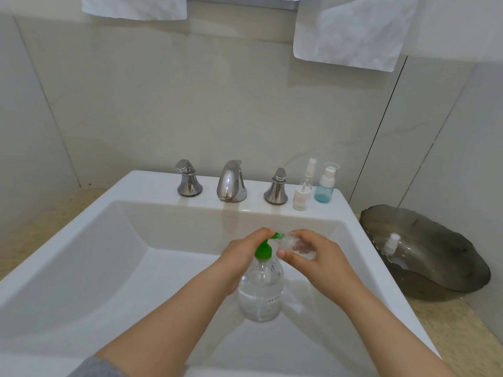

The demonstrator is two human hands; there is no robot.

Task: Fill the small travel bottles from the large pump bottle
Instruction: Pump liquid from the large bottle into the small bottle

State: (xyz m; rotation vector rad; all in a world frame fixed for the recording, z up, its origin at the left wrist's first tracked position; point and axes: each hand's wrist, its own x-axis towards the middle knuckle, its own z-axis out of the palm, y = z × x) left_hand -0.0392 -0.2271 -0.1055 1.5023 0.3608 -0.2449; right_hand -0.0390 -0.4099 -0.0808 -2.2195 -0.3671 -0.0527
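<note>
A large clear pump bottle (261, 292) with a green pump head (263, 250) is held over the white sink basin. My left hand (241, 257) grips its neck, with fingers on top of the pump. My right hand (313, 254) holds a small clear travel bottle (295, 244) tilted, its mouth right at the green nozzle. Two more small bottles stand on the sink's back ledge: a clear one with a white spray top (302, 190) and a blue-tinted one (325, 185). Another white-capped small bottle (390, 244) lies in a dark glass bowl.
The white sink (114, 240) has a chrome spout (231, 182) and two chrome handles (187, 179) at the back. A dark glass bowl (435, 257) sits on the beige counter to the right. White towels (351, 31) hang on the tiled wall above.
</note>
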